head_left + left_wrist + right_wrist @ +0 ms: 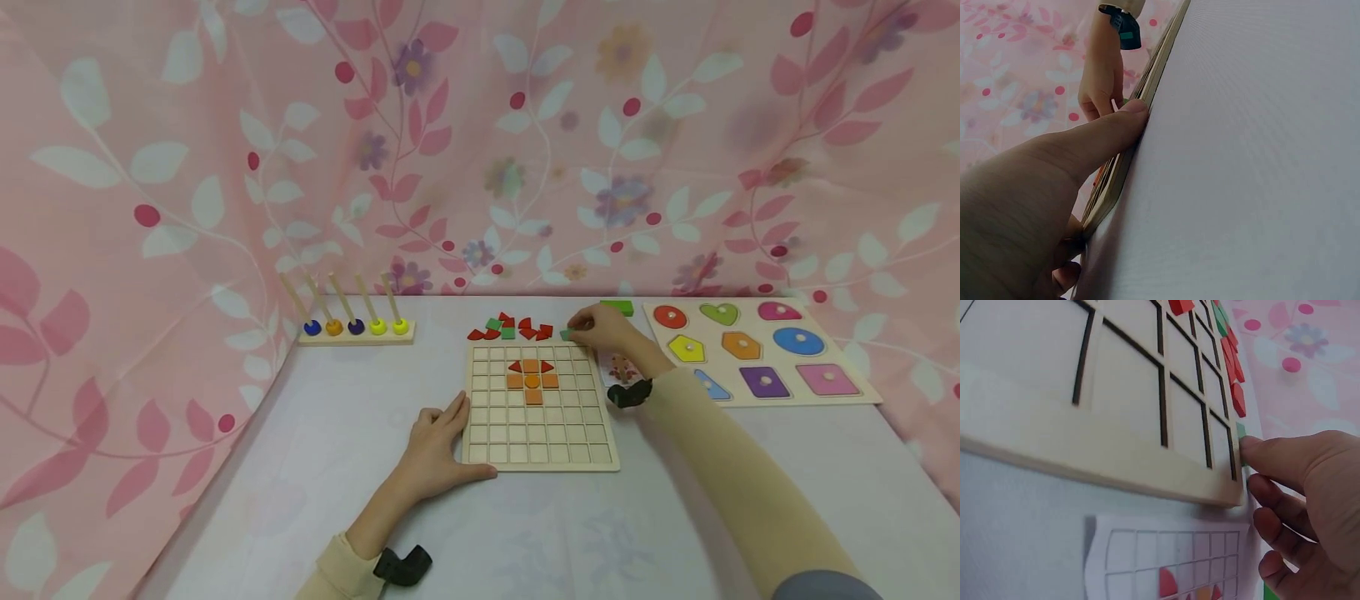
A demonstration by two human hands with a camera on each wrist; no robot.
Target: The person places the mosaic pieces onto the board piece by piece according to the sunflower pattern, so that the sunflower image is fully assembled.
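A wooden grid board (540, 435) lies on the table with orange squares (534, 397), an orange disc (532, 381) and two red triangles (515, 367) set in its upper cells. My left hand (435, 454) rests at the board's near left corner, fingers along the left side and a straight thumb (1110, 134) on the near edge. Beyond the far right corner, my right hand (600, 327) pinches a small green tile (1240, 431) between thumb and fingers. Loose red pieces (527, 333) and green squares (508, 333) lie behind the board.
Right of the board is a printed pattern card (622, 369), partly under the right wrist. A shape puzzle board (720, 387) lies farther right, near a green block (617, 308). On the left stands a peg stand (356, 338) with coloured beads. A floral curtain (480, 150) hangs behind.
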